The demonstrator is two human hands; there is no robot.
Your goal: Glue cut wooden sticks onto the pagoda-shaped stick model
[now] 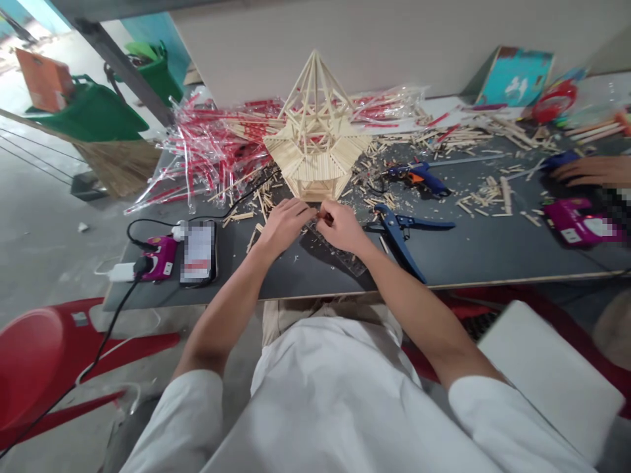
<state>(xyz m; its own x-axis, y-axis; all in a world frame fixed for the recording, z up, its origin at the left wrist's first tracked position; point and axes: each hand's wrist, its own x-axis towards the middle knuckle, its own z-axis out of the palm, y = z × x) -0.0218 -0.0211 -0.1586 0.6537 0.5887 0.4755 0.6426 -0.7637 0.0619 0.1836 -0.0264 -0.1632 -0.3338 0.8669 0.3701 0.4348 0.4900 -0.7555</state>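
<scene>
Pale wooden pavilion model (315,141); we showed it upright on a dark grey tabletop (434,259), its many-sided base and pointed open-frame roof built from thin sticks; its base stood just ahead of the fingertips. Our left hand (284,226) and right hand (342,226) were together, nearly meeting in front of the model; the right hand's fingers (329,220) pinched a small wooden sliver (323,215) with a reddish end; we could not tell whether the left hand held it too. A clear plastic ruler (340,255) lay beneath the right hand; blue-handled cutters (401,240) lay just beside it; a blue glue gun (419,179) rested farther up the table, among scattered wooden offcuts (486,197). Left of the hands, we saw a phone (198,253) with a blurred screen, lying beside a magenta power unit (160,257) with black and white cables; a mass of red-and-clear plastic wrappers (207,151) was heaped behind the model. At the right edge, a co-worker's hand (591,171) rested near a second magenta power unit (582,223). Off the table, we noted a green dustpan (93,112), a straw broom (121,164) and a red plastic chair (29,368).
</scene>
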